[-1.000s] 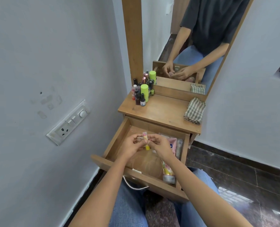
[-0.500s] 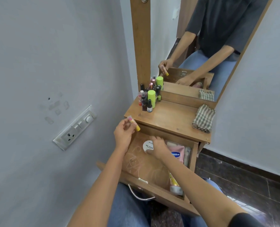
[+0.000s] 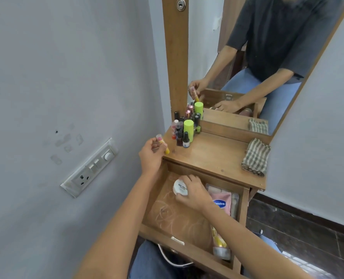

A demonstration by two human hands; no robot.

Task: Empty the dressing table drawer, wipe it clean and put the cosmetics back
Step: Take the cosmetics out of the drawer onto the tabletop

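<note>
The wooden drawer [image 3: 187, 244] of the dressing table stands pulled out toward me. My left hand [image 3: 150, 156] pinches a small pink and yellow tube [image 3: 163, 144] just off the left front corner of the tabletop [image 3: 215, 156]. Inside the drawer my right hand [image 3: 193, 193] grips a round white nail polish remover tub [image 3: 180, 187]. A pink Vaseline pouch [image 3: 221, 202] and a yellow tube [image 3: 219, 242] lie along the drawer's right side. Several nail polish bottles and a green canister [image 3: 188, 128] stand at the tabletop's back left.
A folded checked cloth [image 3: 255, 157] lies at the tabletop's right edge. A mirror [image 3: 247, 57] rises behind the table. The wall on the left carries a switch and socket panel [image 3: 90, 169]. A white cable [image 3: 173, 262] hangs below the drawer front, above my knees.
My left hand has carried the pink and yellow tube up from the drawer to the tabletop's left corner. My right hand has dropped onto the white tub and closed on it.
</note>
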